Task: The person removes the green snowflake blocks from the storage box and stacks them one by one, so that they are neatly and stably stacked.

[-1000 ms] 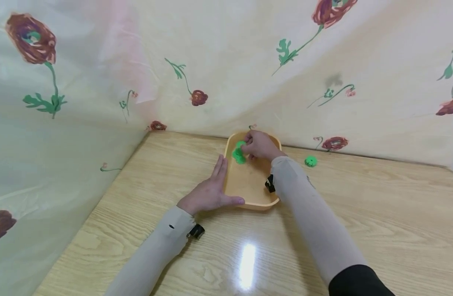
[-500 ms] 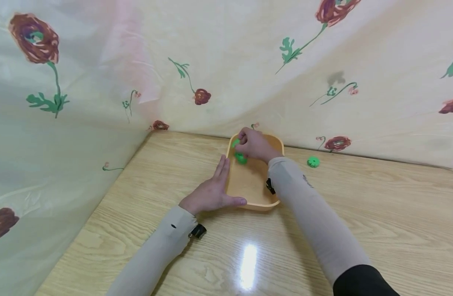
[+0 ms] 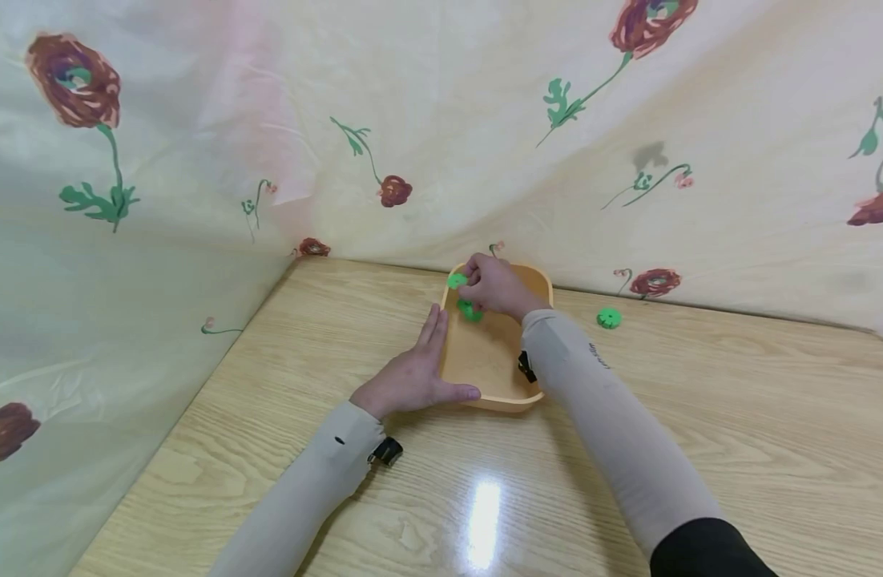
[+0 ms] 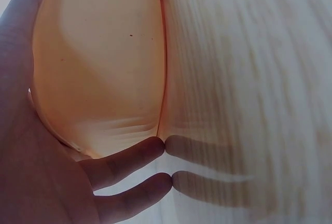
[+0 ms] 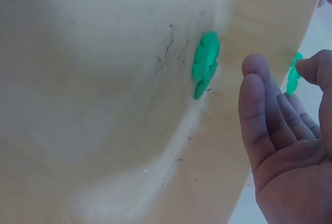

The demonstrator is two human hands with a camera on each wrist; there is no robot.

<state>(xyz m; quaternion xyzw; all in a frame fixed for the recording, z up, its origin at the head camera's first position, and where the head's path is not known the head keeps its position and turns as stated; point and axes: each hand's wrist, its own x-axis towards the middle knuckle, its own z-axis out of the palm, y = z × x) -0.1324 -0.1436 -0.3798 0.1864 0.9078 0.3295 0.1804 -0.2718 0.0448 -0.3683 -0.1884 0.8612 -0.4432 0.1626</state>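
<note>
A pale, wood-grained desk (image 3: 701, 417) is filling the lower part of the head view, its glossy top throwing back a bright patch of light (image 3: 483, 525) near the front. Behind it and along the left side, a cream cloth (image 3: 449, 80) printed with red flowers and green stems is hanging, folding into a corner and showing a pinkish tint above that corner.

An orange tray (image 3: 485, 361) is standing on the desk close to the back cloth. The left hand (image 3: 405, 382) is steadying it — spread wide, fingers lying straight against the left wall, thumb reaching along the near rim. In the left wrist view, two of its fingertips are meeting dim reflections on the desk.

The right hand (image 3: 501, 286) is reaching over the tray's far end, its fingers narrowed and pinching a green piece (image 3: 457, 280) by the far left rim. Other green pieces (image 3: 469, 311) are lying inside the tray, partly under that hand — overlapping, as the right wrist view is showing. A notched green disc (image 3: 609, 318) is resting on the desk, apart from the tray on its right.
</note>
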